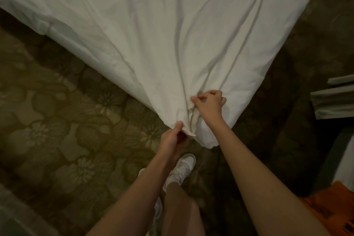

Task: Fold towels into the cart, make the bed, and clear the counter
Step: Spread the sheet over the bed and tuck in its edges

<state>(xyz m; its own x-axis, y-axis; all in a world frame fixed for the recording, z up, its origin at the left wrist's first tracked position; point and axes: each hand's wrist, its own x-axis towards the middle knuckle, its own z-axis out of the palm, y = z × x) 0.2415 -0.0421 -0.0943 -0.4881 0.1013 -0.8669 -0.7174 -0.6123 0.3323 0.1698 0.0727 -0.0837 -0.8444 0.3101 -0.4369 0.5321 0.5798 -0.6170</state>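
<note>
Hands point(170, 136) point(208, 103) grip duvet point(172, 44) corner; carpet point(57, 111) alongside.

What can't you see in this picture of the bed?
All in the head view:
- Left hand: its fingers are tucked under the sheet corner, so only the thumb shows.
- Mattress: fully covered by the sheet.
- Far end of the bed: cut off by the top edge.
- Orange cloth: cut by the right edge, so what it is stays unclear.
- Right hand: whether it pinches the sheet is hard to tell.
</note>
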